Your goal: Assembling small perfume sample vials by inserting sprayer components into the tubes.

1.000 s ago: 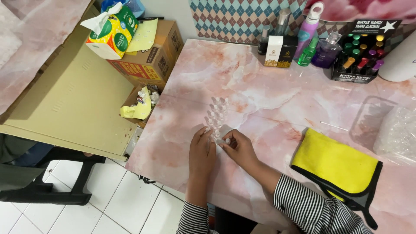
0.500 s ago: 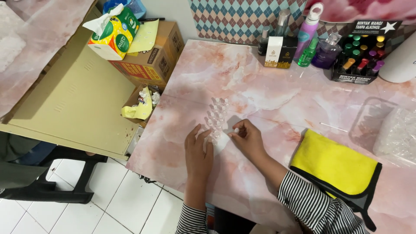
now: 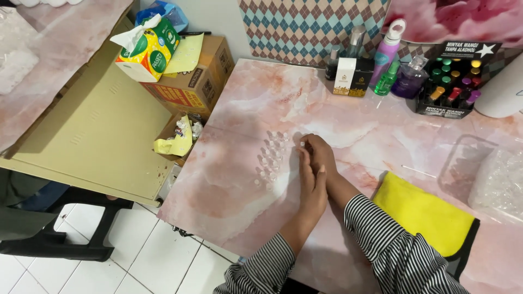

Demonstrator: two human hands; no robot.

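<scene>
Your hands are pressed together mid-tabletop, right hand (image 3: 318, 155) pinching one tiny clear vial (image 3: 301, 145), left hand (image 3: 311, 188) flat and empty, with the vial cluster (image 3: 272, 158) just left of your fingers, its rows running toward the tabletop's far edge.

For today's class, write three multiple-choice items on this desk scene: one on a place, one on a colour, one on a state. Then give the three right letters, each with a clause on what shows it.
1. Where do the small clear vials stand?
A. On the floor tiles
B. On the pink marble table, beside the hands
C. Inside the cardboard box

2. What colour is the cloth by the right sleeve?
A. Yellow
B. Blue
C. White

3. How are the left hand and right hand placed?
A. Far apart
B. Raised off the table
C. Close together, touching

Key: 1 B, the vials sit in rows on the tabletop; 2 A, its top is bright yellow; 3 C, the hands meet beside the vials.
</scene>
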